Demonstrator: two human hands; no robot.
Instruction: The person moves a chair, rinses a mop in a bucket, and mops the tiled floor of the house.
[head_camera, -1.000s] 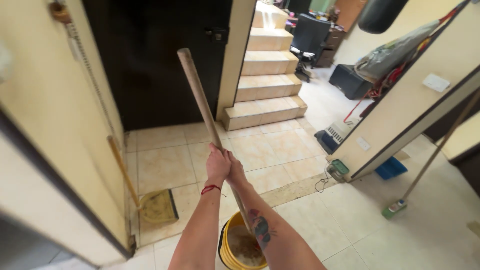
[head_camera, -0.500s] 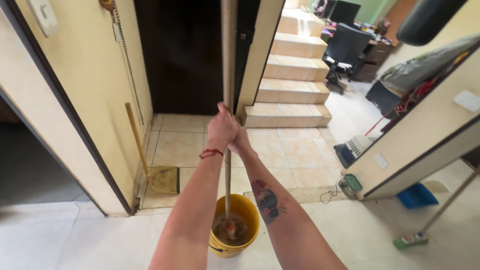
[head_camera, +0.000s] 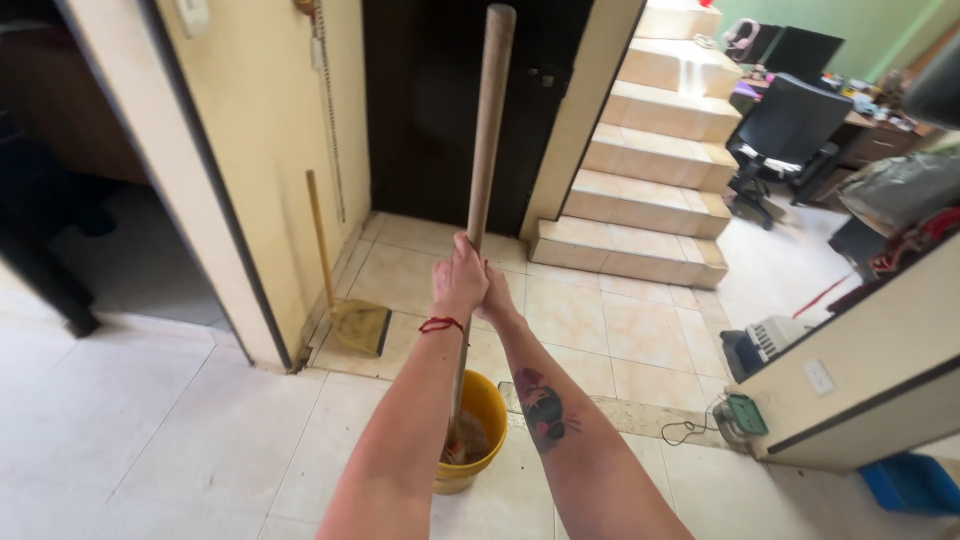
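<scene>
1. A dustpan (head_camera: 360, 326) with a long wooden handle leans against the cream wall (head_camera: 265, 130), standing on the tiled floor (head_camera: 180, 440) well to the left of the hands.
2. The left hand (head_camera: 459, 283), with a red cord at its wrist, is closed around the wooden mop handle (head_camera: 487, 130).
3. The right hand (head_camera: 492, 297) grips the same handle, pressed against the left hand at the same height, partly hidden behind it.
4. The handle rises above both hands almost upright, leaning slightly right, in front of the dark door (head_camera: 440, 90).
5. Below the hands, the handle runs down between the forearms into a yellow bucket (head_camera: 470, 440) on the floor, where the mop head sits in murky water.
6. Tiled steps (head_camera: 650, 190) climb at the right, with a black office chair (head_camera: 785, 130) beyond them.
</scene>
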